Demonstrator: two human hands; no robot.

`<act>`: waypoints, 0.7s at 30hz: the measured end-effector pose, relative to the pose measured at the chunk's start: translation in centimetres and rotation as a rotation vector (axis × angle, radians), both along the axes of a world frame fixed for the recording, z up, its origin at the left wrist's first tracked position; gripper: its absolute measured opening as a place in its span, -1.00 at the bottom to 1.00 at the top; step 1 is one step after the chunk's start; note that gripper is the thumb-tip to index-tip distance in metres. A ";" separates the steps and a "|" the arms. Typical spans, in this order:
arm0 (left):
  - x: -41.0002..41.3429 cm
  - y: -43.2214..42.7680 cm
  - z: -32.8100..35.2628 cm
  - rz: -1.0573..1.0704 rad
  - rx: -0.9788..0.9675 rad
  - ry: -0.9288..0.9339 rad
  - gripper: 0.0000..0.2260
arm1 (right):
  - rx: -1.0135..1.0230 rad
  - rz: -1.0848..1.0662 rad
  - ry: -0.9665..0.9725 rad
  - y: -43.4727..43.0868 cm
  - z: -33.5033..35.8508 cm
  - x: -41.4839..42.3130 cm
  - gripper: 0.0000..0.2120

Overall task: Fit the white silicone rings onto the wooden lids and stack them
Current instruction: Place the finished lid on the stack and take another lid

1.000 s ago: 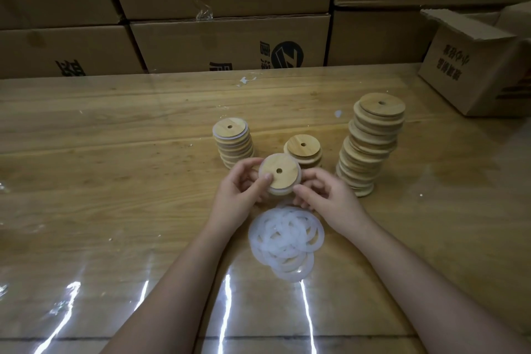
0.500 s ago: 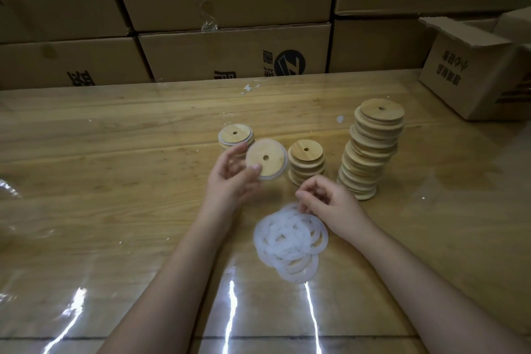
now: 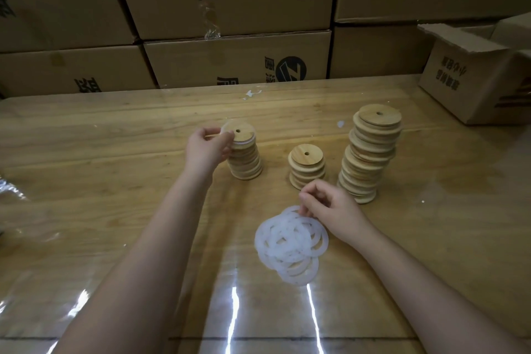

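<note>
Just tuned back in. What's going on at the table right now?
A person is working through wooden lids at a table. The left hand holds a ringed lid on top of the left stack. The right hand pinches at the far edge of the pile of white rings, apparently picking one out. A short middle stack and a tall, uneven right stack of lids stand untouched.
</note>
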State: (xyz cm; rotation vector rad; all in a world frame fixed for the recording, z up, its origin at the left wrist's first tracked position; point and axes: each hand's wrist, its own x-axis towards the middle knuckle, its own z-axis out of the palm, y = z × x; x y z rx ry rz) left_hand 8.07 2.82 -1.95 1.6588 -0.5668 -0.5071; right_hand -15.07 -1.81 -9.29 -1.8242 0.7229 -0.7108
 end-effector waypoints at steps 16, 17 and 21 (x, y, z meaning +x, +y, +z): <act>-0.5 -1.9 -1.0 -0.143 0.356 -0.678 -0.32 | -0.004 0.001 0.013 0.2 0.2 -0.1 -0.90; -0.6 -1.9 -1.0 -0.130 0.357 -0.672 -0.33 | -0.002 0.002 0.017 0.2 0.3 -0.1 -0.91; -0.6 -2.1 -0.9 -0.109 0.348 -0.650 -0.33 | -0.007 0.008 0.019 0.2 0.3 0.0 -0.92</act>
